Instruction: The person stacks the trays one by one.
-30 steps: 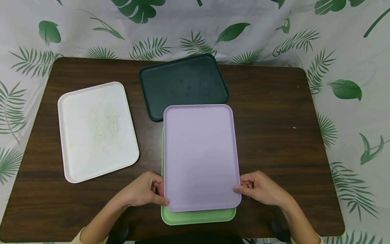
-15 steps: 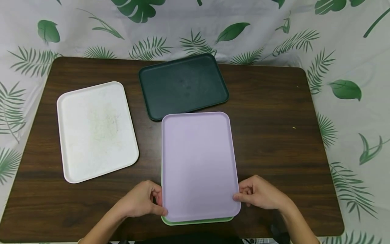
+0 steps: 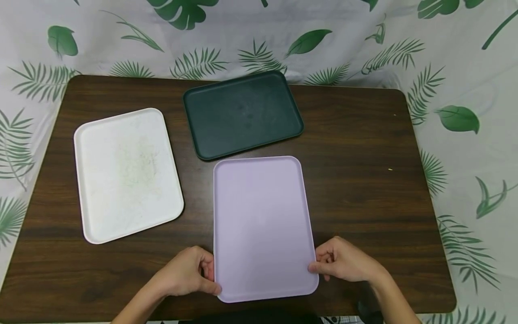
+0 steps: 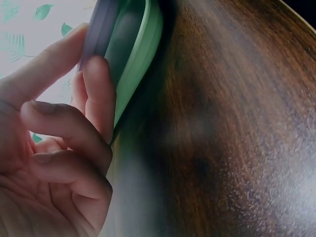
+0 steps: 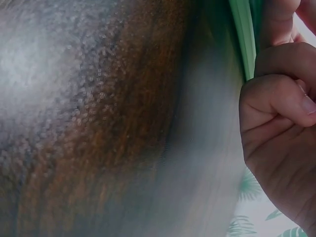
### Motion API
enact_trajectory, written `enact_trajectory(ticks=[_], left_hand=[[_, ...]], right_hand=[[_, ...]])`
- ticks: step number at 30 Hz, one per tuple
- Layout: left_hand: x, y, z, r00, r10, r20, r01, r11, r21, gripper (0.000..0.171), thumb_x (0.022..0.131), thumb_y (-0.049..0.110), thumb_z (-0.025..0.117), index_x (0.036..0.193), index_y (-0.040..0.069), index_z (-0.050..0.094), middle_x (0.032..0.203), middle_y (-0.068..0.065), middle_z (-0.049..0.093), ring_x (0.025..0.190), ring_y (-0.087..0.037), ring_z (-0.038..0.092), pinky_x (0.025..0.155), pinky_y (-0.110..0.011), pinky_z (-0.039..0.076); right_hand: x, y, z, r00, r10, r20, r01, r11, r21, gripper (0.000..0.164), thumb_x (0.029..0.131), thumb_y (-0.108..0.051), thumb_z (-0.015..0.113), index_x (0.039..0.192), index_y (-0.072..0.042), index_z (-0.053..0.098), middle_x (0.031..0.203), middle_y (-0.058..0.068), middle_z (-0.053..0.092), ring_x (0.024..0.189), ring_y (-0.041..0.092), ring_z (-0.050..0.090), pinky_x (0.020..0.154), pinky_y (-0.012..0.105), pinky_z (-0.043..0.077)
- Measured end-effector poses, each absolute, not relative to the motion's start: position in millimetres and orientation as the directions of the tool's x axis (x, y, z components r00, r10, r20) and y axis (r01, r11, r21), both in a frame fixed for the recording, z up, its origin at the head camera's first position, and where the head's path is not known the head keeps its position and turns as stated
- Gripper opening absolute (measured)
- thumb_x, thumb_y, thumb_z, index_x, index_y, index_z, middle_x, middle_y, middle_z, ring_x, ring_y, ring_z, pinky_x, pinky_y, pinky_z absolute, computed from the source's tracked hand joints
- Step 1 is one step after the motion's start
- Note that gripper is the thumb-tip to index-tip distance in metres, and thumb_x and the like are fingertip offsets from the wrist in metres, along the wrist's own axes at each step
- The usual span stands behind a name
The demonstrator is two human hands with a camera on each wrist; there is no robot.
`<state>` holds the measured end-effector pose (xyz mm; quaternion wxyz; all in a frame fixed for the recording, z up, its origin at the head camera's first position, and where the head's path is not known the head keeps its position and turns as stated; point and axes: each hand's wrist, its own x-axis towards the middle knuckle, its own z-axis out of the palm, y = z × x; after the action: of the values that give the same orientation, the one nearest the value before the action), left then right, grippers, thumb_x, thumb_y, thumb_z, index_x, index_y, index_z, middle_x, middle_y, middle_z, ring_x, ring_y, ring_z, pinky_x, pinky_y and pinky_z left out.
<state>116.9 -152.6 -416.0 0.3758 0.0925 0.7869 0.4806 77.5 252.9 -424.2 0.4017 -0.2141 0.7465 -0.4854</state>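
A lavender tray (image 3: 263, 225) lies near the front edge of the table, held at its two near corners. My left hand (image 3: 188, 273) pinches its left rim, thumb on top and fingers curled below. On the opposite rim my right hand (image 3: 344, 259) pinches in the same way. Beneath it is a green tray (image 4: 143, 54), hidden in the head view; the left wrist view shows a gap between the two rims. The right wrist view shows the green tray's edge (image 5: 244, 39) beside my curled right fingers (image 5: 276, 96).
A white tray (image 3: 129, 180) with greenish stains lies at the left of the dark wooden table (image 3: 364, 180). Behind the lavender tray is a dark green tray (image 3: 243, 114), set at a slant. A leaf-patterned cloth (image 3: 259, 27) surrounds the table's back and sides.
Both hands have drawn the lavender tray toward the front edge, over the green tray, whose front strip was visible and is now covered. The gap to the dark green tray has opened.
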Motion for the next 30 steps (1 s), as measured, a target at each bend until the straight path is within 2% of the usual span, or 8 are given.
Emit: enact_trajectory(ticks=[6, 13, 21, 30], left_hand=[[118.3, -152.6, -418.0, -0.701, 0.507, -0.502, -0.191, 0.544, 0.817, 0.030, 0.062, 0.031, 0.092, 0.062, 0.023, 0.063, 0.057, 0.011, 0.056, 0.057, -0.008, 0.051, 0.051, -0.026, 0.041], [118.3, -152.0, -417.5, -0.706, 0.500, -0.502, -0.166, 0.572, 0.803, 0.030, 0.062, 0.032, 0.091, 0.062, 0.024, 0.062, 0.058, 0.013, 0.055, 0.059, -0.007, 0.051, 0.052, -0.026, 0.041], [118.0, -150.8, -416.9, -0.726, 0.481, -0.492, -0.106, 0.628, 0.771, 0.031, 0.061, 0.036, 0.091, 0.061, 0.028, 0.061, 0.057, 0.016, 0.053, 0.058, -0.005, 0.049, 0.053, -0.026, 0.040], [116.1, -149.3, -413.2, -0.711, 0.500, -0.495, -0.089, 0.633, 0.769, 0.029, 0.076, 0.030, 0.083, 0.059, 0.026, 0.059, 0.049, 0.019, 0.053, 0.049, -0.004, 0.052, 0.050, -0.026, 0.039]], right_hand=[[80.0, 253.0, -424.8, -0.572, -0.714, -0.405, 0.067, 0.451, -0.890, 0.030, 0.092, -0.027, 0.071, 0.064, -0.020, 0.063, 0.053, -0.010, 0.060, 0.040, -0.005, 0.042, 0.033, 0.023, 0.022], [80.8, 251.6, -424.1, -0.577, -0.710, -0.404, 0.062, 0.455, -0.888, 0.030, 0.091, -0.029, 0.071, 0.064, -0.020, 0.064, 0.053, -0.008, 0.061, 0.039, -0.005, 0.041, 0.034, 0.021, 0.021], [80.2, 250.0, -426.0, -0.578, -0.701, -0.418, 0.014, 0.503, -0.864, 0.031, 0.091, -0.032, 0.071, 0.063, -0.023, 0.062, 0.052, -0.012, 0.060, 0.038, -0.005, 0.042, 0.034, 0.020, 0.023], [79.6, 248.5, -428.7, -0.589, -0.690, -0.421, -0.025, 0.536, -0.844, 0.030, 0.091, -0.033, 0.070, 0.064, -0.025, 0.063, 0.049, -0.017, 0.054, 0.038, -0.003, 0.047, 0.033, 0.019, 0.027]])
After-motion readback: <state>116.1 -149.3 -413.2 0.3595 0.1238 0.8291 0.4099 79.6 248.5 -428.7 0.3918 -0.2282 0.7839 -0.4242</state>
